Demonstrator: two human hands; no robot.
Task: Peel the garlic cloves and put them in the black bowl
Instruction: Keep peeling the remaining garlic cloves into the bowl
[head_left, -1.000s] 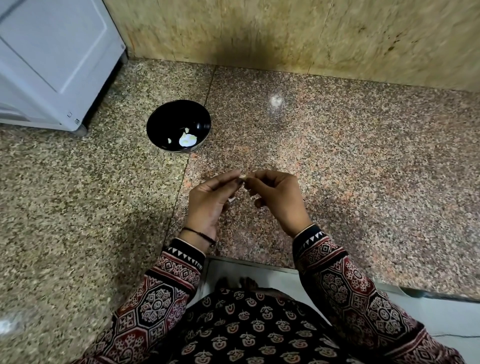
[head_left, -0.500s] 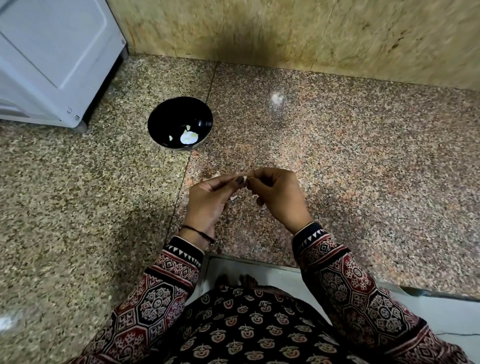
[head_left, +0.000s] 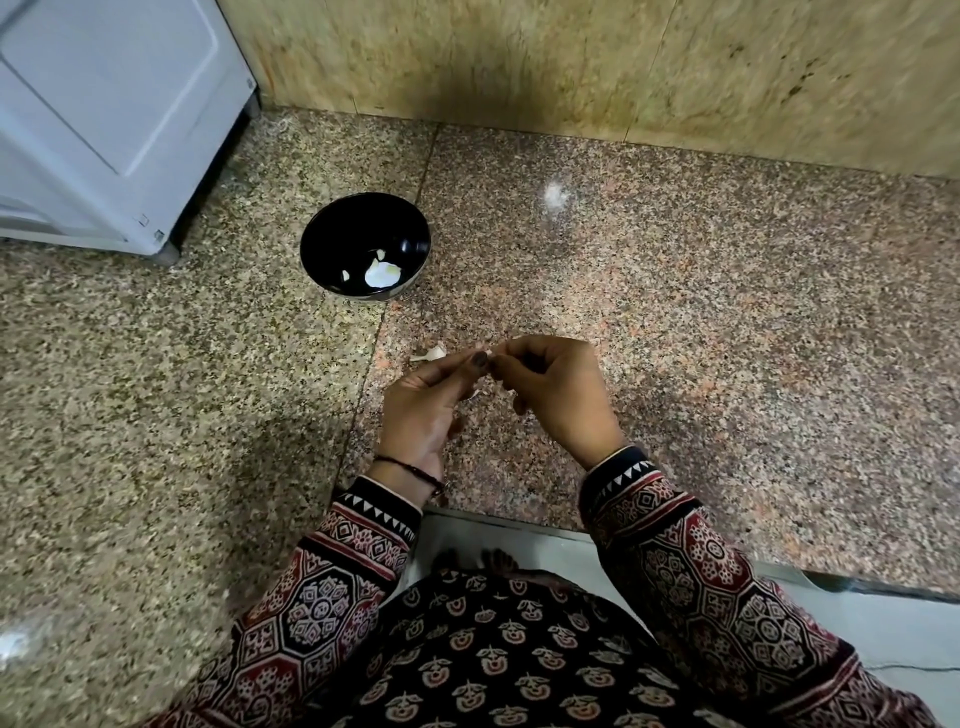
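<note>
Left hand (head_left: 426, 405) and right hand (head_left: 558, 389) meet fingertip to fingertip above the granite surface (head_left: 727, 312), together pinching a small, mostly hidden garlic clove (head_left: 497, 349). The black bowl (head_left: 332, 234) stands beyond the left hand and holds pale pieces (head_left: 382, 274). A loose garlic scrap (head_left: 431, 354) lies near the fingertips.

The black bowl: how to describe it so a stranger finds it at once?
Start at the white appliance at the far left of the granite counter. Right of its foot stands the black bowl, the only dish, holding pale garlic pieces.
</note>
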